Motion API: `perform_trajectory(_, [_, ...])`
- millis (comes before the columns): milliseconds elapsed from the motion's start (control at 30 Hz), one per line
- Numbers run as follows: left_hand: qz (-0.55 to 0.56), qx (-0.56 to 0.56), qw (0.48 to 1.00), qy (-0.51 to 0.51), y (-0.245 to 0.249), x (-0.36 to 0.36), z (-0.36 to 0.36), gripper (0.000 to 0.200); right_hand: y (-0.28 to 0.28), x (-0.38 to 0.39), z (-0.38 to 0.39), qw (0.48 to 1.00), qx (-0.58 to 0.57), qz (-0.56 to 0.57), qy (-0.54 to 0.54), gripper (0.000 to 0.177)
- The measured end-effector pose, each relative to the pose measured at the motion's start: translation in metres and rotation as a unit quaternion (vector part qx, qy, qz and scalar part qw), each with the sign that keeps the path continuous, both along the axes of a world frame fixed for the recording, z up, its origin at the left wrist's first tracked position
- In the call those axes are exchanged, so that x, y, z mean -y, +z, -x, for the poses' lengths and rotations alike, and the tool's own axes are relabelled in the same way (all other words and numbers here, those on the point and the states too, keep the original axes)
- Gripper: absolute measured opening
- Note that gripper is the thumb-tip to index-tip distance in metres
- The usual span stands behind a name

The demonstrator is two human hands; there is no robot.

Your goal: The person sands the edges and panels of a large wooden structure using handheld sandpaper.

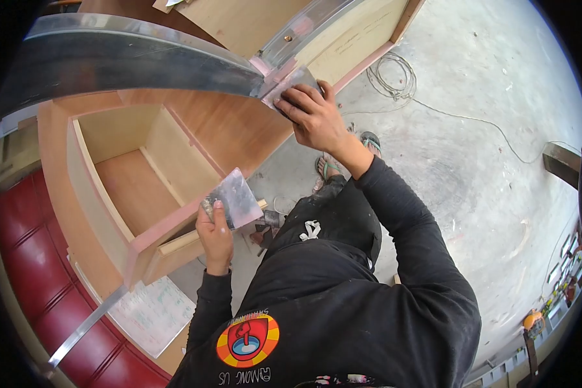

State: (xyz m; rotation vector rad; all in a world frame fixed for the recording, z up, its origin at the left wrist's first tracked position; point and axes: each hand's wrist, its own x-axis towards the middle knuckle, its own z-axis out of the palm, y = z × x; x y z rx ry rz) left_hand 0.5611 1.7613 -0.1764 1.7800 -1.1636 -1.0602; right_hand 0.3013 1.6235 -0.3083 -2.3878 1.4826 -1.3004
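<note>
My right hand [313, 113] presses a flat metal scraper blade [290, 83] against the corner of a wooden cabinet panel [223, 126], where a pink filler streak shows beside a metal edge strip [136, 55]. My left hand [215, 229] grips a second, wider putty knife [236, 197], blade up and smeared grey, held near the front corner of an open wooden drawer [136, 187]. Both arms wear black sleeves.
The plywood cabinet with pink-edged faces fills the left and top. A red padded surface [39, 271] lies at lower left. A coiled wire [394, 74] trails over the concrete floor [491, 174]. Sandalled feet [333, 165] stand below. Tools line the right edge.
</note>
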Motion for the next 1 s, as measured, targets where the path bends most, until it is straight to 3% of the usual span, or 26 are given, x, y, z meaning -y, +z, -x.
perform_trajectory(133, [0.007, 0.015, 1.000, -0.001, 0.000, -0.001, 0.002, 0.023, 0.014, -0.010, 0.004, 0.997, 0.064, 0.012, -0.029, 0.054])
perform_trajectory(200, [0.005, 0.010, 1.000, -0.002, 0.002, 0.000, 0.004, 0.023, 0.018, -0.007, 0.007, 0.995, 0.022, 0.028, -0.096, 0.052])
perform_trajectory(1000, [0.019, -0.004, 1.000, 0.013, -0.011, -0.010, -0.009, 0.027, 0.037, 0.010, -0.002, 0.975, -0.113, 0.027, -0.191, 0.048])
